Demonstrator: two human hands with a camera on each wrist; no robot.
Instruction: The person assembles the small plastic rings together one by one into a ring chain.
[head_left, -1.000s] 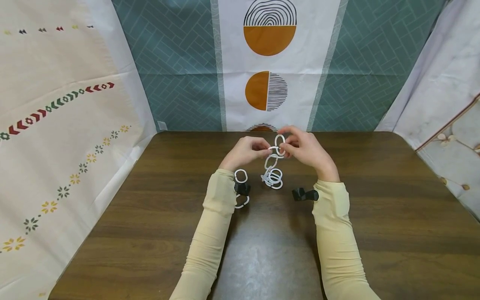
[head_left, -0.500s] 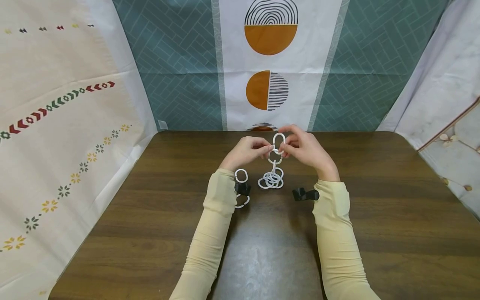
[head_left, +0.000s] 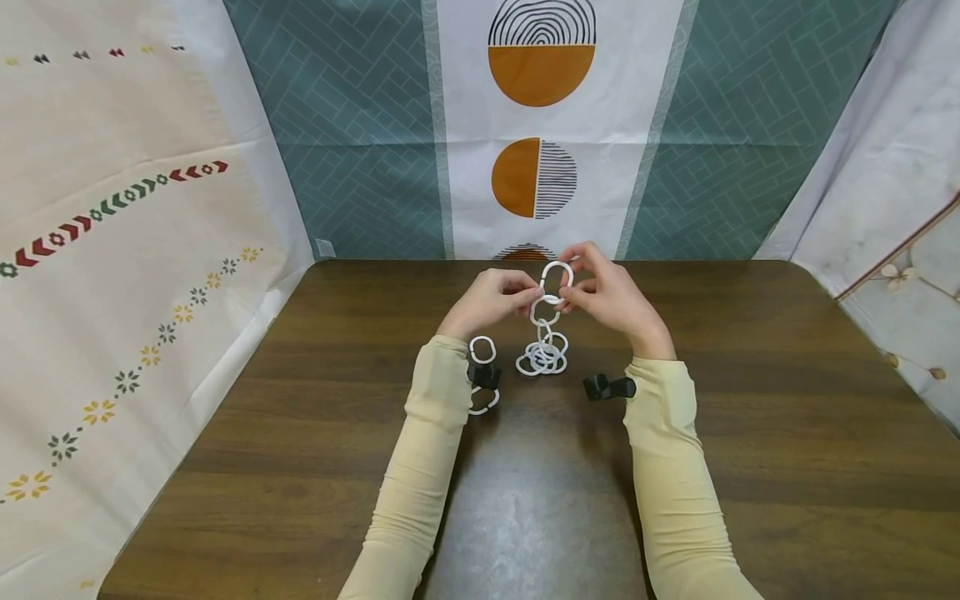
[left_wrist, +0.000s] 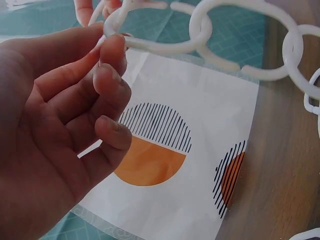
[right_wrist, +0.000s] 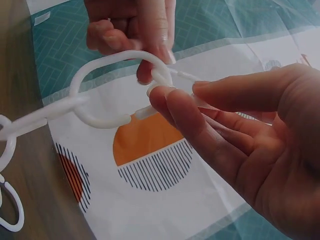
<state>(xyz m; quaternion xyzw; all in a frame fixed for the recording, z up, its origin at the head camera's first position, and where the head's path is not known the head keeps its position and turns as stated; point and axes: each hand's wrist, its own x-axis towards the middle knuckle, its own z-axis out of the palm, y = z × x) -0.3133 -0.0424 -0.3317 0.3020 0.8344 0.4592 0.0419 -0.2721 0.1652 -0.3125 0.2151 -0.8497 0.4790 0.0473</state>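
Both hands hold the top link (head_left: 557, 263) of a chain of white plastic links, each an oval with a small gap. At its left side my left hand (head_left: 489, 302) pinches it between thumb and fingertips. My right hand (head_left: 611, 302) pinches the opposite side. A second link (head_left: 533, 312) hangs through the top one, and the chain runs down into a heap of links (head_left: 542, 360) on the table. In the left wrist view several joined links (left_wrist: 167, 48) stretch off to the right. In the right wrist view, fingertips partly cover the held link.
Two loose white links, one farther back (head_left: 483, 339) and one nearer (head_left: 487, 409), lie beside the left wrist, partly behind its black camera mount (head_left: 483, 375). Another black mount (head_left: 607, 387) sticks out from the right sleeve. The brown wooden table (head_left: 787, 467) meets a patterned cloth (head_left: 360, 192) at the back.
The top link has turned to face the camera and risen slightly. The left fingers have gone from lower on the chain to its side. The chain below hangs straighter.
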